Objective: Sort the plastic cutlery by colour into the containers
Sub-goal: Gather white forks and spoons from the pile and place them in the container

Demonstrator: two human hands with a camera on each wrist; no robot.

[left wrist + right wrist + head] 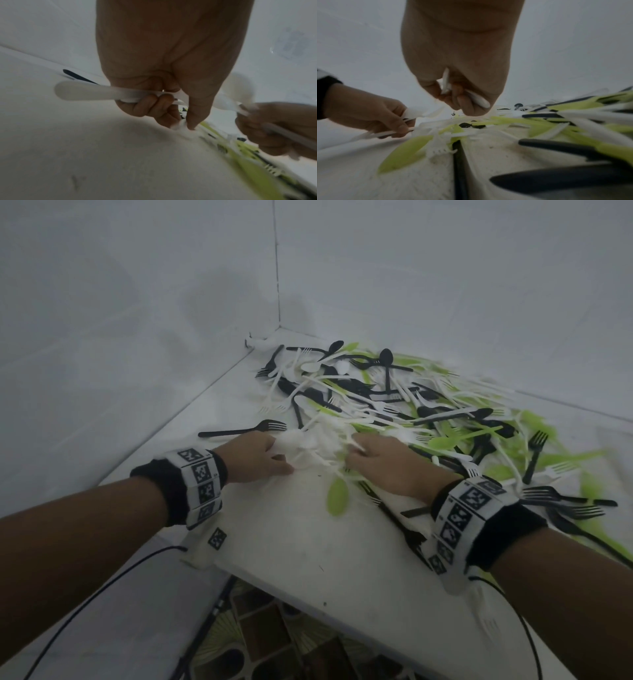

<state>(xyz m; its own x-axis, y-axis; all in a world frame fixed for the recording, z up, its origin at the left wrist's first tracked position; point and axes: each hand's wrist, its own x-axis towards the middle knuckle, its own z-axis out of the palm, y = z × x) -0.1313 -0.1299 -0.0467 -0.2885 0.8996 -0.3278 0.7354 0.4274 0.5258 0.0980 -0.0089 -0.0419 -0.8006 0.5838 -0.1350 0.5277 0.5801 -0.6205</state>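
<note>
My left hand [164, 75]: fingers curled round white cutlery [96, 92]. My right hand [458, 70]: curled round more white pieces [477, 100]. Beyond both: mixed pile [394, 402] of black, white, green cutlery on white table [308, 542].

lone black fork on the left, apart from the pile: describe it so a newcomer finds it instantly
Start at the white table and its big mixed cutlery pile. Look just beyond the left hand, towards the left wall. There the black fork lies flat and alone on bare table, tines pointing towards the pile, overlapping nothing.
</note>
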